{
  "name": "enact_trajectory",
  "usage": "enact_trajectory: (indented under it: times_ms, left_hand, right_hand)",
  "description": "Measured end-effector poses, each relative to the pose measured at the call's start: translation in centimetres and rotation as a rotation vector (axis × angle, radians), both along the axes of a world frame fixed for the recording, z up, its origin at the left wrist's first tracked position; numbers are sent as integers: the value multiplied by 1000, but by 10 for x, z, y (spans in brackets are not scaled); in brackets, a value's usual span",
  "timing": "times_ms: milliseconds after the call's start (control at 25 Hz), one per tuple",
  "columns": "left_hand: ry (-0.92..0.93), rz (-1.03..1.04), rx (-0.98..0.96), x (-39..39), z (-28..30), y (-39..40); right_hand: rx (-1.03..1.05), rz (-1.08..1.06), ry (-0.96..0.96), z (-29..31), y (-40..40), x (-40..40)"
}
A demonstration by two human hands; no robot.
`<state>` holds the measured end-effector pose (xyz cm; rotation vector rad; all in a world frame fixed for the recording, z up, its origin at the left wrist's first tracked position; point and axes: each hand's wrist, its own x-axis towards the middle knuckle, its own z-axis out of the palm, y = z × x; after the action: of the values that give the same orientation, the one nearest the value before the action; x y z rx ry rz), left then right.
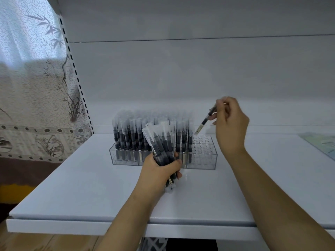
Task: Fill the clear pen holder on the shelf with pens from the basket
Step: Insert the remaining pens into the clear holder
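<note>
A single pen [204, 122] is pinched, tilted, by the right hand [230, 124] above the clear pen holder [204, 160]; a pen bundle [161, 144] is clenched in the left hand [161, 169].

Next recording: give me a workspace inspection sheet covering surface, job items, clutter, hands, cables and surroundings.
Surface: white shelf, pen holder standing on it.
Job items: clear pen holder, left part packed with upright pens, right-hand slots empty; basket not in view.
Clutter: greenish sheet at the shelf's right edge.
Hands: left hand grips a bundle of pens; right hand pinches a single pen, tip down over the empty slots.
Cables: nothing seen.
Surroundings: patterned curtain at left, white back panel.
</note>
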<state>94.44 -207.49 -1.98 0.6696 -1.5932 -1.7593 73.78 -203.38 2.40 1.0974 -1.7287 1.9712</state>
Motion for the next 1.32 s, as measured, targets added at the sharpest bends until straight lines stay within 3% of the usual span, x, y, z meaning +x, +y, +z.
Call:
enact_trajectory:
  times_ms: [560, 720, 840, 920, 1040, 1120, 1240, 1320]
  left_hand:
    - [-16, 18, -18, 0, -1, -1]
    - [-8, 18, -18, -1, -1, -1]
    - [-7, 14, -16, -1, 0, 0]
    - [-7, 23, -8, -1, 0, 0]
    - [11, 17, -6, 1, 1, 0]
    - [14, 17, -10, 1, 2, 1]
    - [34, 37, -8, 0, 2, 1]
    - [62, 51, 5, -1, 3, 1]
  right_hand:
    - [206, -37, 222, -7, -14, -8]
    - [477, 18, 312, -18, -26, -16]
    - [547, 79, 247, -21, -26, -20]
    - [541, 31, 222, -17, -21, -16]
    - [269, -71, 220, 3, -2, 4]
    - [209, 64, 338, 15, 11, 26]
    - [430, 399, 430, 10, 17, 55]
    - [473, 499, 399, 5, 15, 61]
